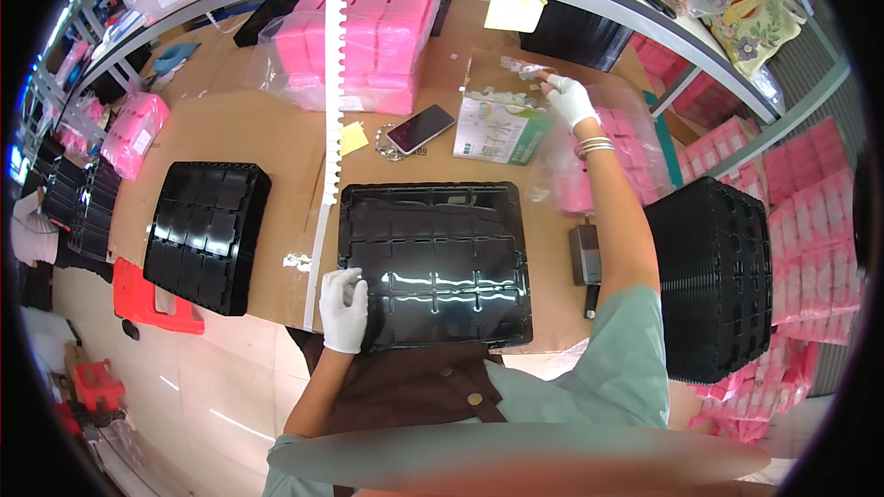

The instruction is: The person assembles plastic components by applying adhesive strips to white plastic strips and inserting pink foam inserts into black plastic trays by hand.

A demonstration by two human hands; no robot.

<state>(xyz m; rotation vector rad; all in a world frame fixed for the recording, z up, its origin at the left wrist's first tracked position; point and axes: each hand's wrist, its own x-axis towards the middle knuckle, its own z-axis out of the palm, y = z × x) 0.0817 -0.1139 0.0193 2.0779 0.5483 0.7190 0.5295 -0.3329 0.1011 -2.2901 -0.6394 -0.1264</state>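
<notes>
A black plastic tray (pixel 433 262) with shallow moulded compartments lies in front of me, under a shiny clear film or cover. At its left edge rests my left hand (pixel 344 313) in a white glove, fingers curled in and nothing visible in them. My right arm stretches far forward. Its white-gloved hand (pixel 571 103), with bare fingertips, is over the back of an open cardboard box (pixel 497 133) with a green and white side. The fingers point out, slightly apart, close to small whitish bits (pixel 523 67) at the box's top. Whether they touch these is too small to tell.
Left stands another black tray stack (pixel 204 235); a tall one (pixel 714 281) stands right. Pink wrapped packs (pixel 359 37) sit at the back. A phone (pixel 421 128), yellow notes (pixel 354 138) and a dark grey device (pixel 585 256) lie about. A white upright post (pixel 333 83) crosses the table.
</notes>
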